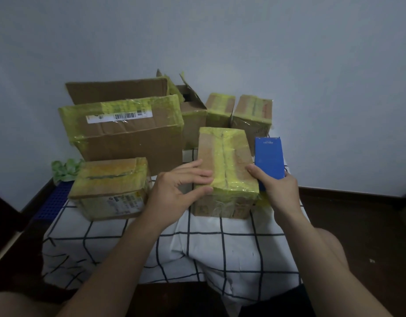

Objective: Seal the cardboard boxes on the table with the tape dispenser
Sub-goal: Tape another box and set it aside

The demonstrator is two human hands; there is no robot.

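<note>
Right grip (280, 191) holds the blue tape dispenser (268, 156) beside the yellow-taped cardboard box (224, 161).

Your worktop (231, 248) is draped in a white, black-gridded cloth (101, 236), and a blue perforated edge (52, 203) shows at its left. On the cloth you have a large labelled box (128, 143) back left and an open box (194, 115) beside it. A small taped box (220, 108) and a corner box (252, 115) sit back right. A front-left box (110, 186) and a centre box (224, 170) are nearer you, with crumpled green tape (64, 170) at the left.
</note>
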